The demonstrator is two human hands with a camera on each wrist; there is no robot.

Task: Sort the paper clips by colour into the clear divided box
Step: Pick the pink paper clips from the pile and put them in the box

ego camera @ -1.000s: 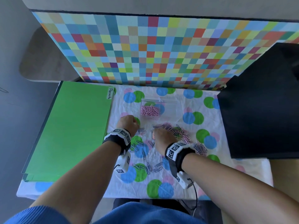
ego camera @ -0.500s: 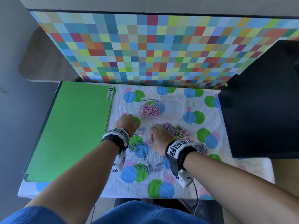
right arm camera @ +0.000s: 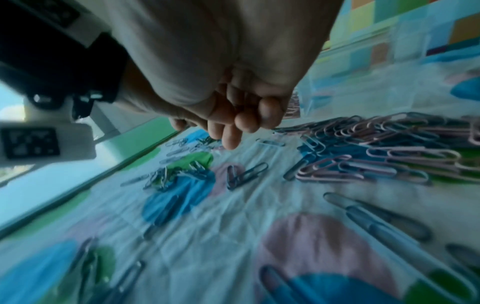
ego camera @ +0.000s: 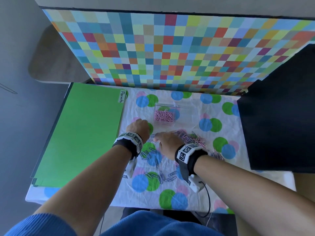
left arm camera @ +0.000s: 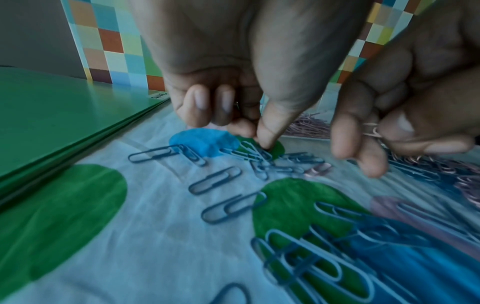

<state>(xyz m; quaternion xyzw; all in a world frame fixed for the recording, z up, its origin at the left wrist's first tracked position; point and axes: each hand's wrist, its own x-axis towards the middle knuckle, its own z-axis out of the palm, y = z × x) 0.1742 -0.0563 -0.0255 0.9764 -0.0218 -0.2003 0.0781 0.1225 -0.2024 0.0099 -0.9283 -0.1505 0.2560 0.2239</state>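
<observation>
The clear divided box (ego camera: 185, 109) stands at the back of the spotted cloth, with pink clips (ego camera: 164, 115) in its left compartment. A mixed pile of pink and blue clips (ego camera: 192, 137) lies in front of it. Loose blue clips (left arm camera: 215, 180) are scattered nearer me. My left hand (left arm camera: 255, 139) reaches down with fingers curled, thumb and forefinger pinching a blue clip (left arm camera: 249, 153) that lies on the cloth. Close to its right, my right hand (left arm camera: 374, 133) pinches a few pink clips (left arm camera: 370, 130) between thumb and fingers. In the right wrist view its curled fingers (right arm camera: 241, 123) hide those clips.
A stack of green folders (ego camera: 81, 133) labelled "Permits" covers the left of the table. A black sheet (ego camera: 279, 116) covers the right. A chequered panel (ego camera: 170, 48) closes off the back. More blue clips (ego camera: 163, 178) lie toward the front edge of the cloth (ego camera: 196, 189).
My right hand has slid left from the mixed pile, close to the left hand. The left hand has stayed almost in place over the blue clips.
</observation>
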